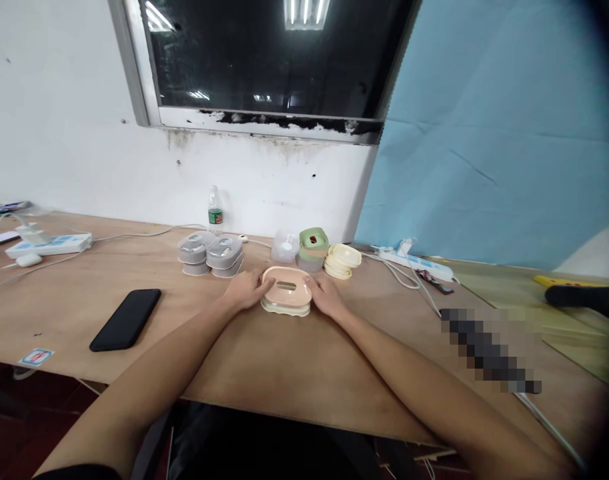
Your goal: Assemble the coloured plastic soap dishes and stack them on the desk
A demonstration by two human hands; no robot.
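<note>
In front of me on the table is a peach oval plastic tray (287,295) with a slot in its middle. It sits over a pale cream piece (287,311) with a wavy lower edge. My left hand (247,291) grips the left side of the peach tray, its thumb on the rim. On the opposite side my right hand (326,295) holds the tray in the same way, thumb over the rim. The other fingers are partly hidden along the sides.
Behind stand grey lidded boxes (211,253), a clear container (285,247), a green tray stack (313,248), pale yellow pieces (342,260) and a bottle (215,212). A phone (125,320) lies left; power strips (418,265) and cables lie at both sides. A blurred dark object (489,350) lies right.
</note>
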